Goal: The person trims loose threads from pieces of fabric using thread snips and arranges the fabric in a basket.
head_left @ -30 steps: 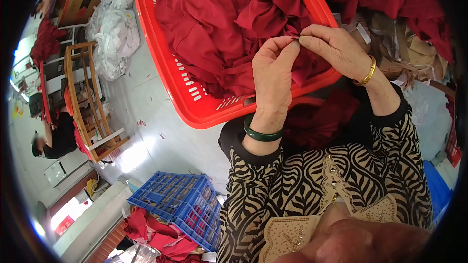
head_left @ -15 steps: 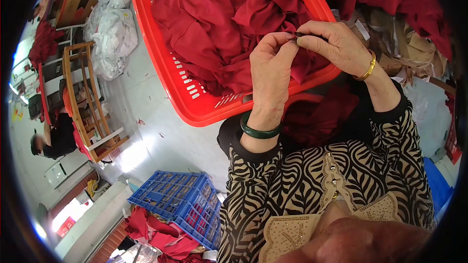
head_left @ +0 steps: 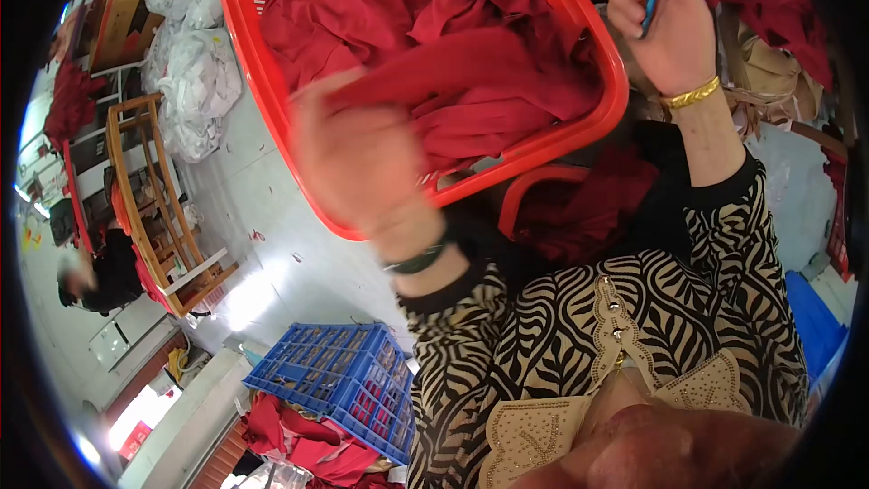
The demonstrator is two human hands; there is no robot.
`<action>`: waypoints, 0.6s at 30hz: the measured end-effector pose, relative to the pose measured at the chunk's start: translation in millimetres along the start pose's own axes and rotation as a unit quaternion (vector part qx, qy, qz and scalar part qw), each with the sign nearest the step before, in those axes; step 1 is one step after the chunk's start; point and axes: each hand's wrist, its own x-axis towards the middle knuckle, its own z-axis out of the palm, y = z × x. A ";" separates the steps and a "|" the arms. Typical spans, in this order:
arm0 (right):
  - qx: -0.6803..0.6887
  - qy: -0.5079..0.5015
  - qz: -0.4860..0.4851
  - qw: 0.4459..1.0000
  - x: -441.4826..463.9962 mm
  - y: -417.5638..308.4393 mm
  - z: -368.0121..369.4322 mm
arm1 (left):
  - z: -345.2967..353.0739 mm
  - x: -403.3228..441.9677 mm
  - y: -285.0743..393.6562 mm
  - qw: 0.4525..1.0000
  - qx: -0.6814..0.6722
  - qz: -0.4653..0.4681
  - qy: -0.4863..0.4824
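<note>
- Head view: since 0.5 s ago, has drawn the left hand (head_left: 358, 163) down and leftward, apart from the right hand (head_left: 665, 32), now higher and further right, near the top edge.
- Has also raised a red cloth piece (head_left: 462, 59), stretched from the left fingers across the heap of red cloth (head_left: 353, 9).
- Seems to pinch that piece by its end with the left fingers, closed though badly blurred, just above the left side of the red plastic basket (head_left: 615, 63).
- Curls the right fingers around a blue-handled tool (head_left: 650, 4), cut off by the top edge; cannot tell its exact kind.
- Wears a gold bracelet (head_left: 692, 93) on the right wrist, a dark bangle (head_left: 416, 261) on the left, and a black-and-tan patterned top (head_left: 552, 326).
- Has more dark red fabric (head_left: 593, 204) below the basket, in front of the body.
- To the left, shows white plastic bags (head_left: 195, 81) on the floor, beside a wooden frame (head_left: 129, 186), with 1 other person in black (head_left: 113, 272) beyond.
- Lower left, shows a blue plastic crate (head_left: 358, 371) just beside loose red fabric (head_left: 317, 444).
</note>
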 end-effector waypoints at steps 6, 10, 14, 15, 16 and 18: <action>-0.180 -0.020 0.045 0.982 10.6 21.2 -38.0 | -64.4 14.1 38.9 0.942 0.028 0.205 0.264; -0.301 -0.043 0.039 0.952 12.1 31.8 -35.8 | -42.6 26.4 21.5 0.922 0.100 0.226 0.298; -0.361 -0.020 0.020 0.932 13.4 31.8 -37.7 | -22.1 26.0 12.7 0.869 0.302 0.240 0.311; -0.374 -0.007 0.019 0.927 13.1 30.6 -34.2 | -18.2 27.9 8.4 0.850 0.356 0.248 0.299; -0.383 -0.006 0.025 0.923 11.4 25.3 -26.6 | -28.0 37.3 -4.5 0.771 0.476 0.350 0.239; -0.401 -0.001 0.039 0.915 4.3 12.8 -8.9 | -7.9 37.5 -23.6 0.762 0.587 0.263 0.075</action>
